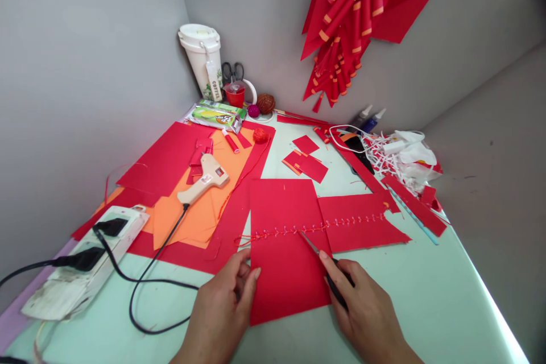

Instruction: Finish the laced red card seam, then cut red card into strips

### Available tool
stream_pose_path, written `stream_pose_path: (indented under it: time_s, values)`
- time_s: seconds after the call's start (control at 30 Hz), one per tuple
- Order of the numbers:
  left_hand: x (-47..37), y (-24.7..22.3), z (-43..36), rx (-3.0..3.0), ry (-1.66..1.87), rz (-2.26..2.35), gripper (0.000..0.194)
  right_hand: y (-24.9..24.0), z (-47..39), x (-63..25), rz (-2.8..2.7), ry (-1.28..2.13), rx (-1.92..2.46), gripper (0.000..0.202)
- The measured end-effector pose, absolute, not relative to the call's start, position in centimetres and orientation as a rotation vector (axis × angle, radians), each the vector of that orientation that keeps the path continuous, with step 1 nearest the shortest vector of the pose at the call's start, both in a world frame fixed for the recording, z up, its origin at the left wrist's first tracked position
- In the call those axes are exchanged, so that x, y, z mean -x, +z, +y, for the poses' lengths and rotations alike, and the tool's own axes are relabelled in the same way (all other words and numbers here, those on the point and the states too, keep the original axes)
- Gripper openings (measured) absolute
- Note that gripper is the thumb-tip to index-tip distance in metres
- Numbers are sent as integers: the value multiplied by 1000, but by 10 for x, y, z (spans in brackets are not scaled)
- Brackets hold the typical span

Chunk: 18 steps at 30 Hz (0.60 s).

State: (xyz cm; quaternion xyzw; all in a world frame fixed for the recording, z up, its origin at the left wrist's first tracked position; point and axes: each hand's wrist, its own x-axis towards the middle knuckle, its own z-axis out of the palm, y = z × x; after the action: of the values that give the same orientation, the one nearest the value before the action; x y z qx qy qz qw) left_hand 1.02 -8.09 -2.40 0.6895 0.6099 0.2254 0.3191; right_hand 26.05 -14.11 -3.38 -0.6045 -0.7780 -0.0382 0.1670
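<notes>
A red paper sheet (284, 287) lies flat in front of me, and a second red strip (358, 239) with a notched end adjoins its right side. Across both runs a red cord (271, 232) with small knots along it and a loop past the left edge. My left hand (228, 296) has its fingers curled at the sheet's left edge, thumb on top, pinching the edge. In my right hand (358, 293) is a pair of scissors (314, 247) with black handles. Their tips touch or nearly touch the cord; the blades look closed.
A glue gun (207, 179) rests on orange paper (183, 220) at left, its cable running past a power strip (81, 273). Cut red pieces (313, 168) lie beyond the sheet. A white cup (200, 57) stands at the back; white paper shreds (386, 153) are piled at right.
</notes>
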Motion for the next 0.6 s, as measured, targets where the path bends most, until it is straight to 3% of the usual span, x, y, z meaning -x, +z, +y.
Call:
stream_pose_path:
  time_s: [0.6]
  values:
    - [-10, -31, -80, -1773, 620, 1623, 30, -43, -142, -266, -2232, -170, 1781, 66]
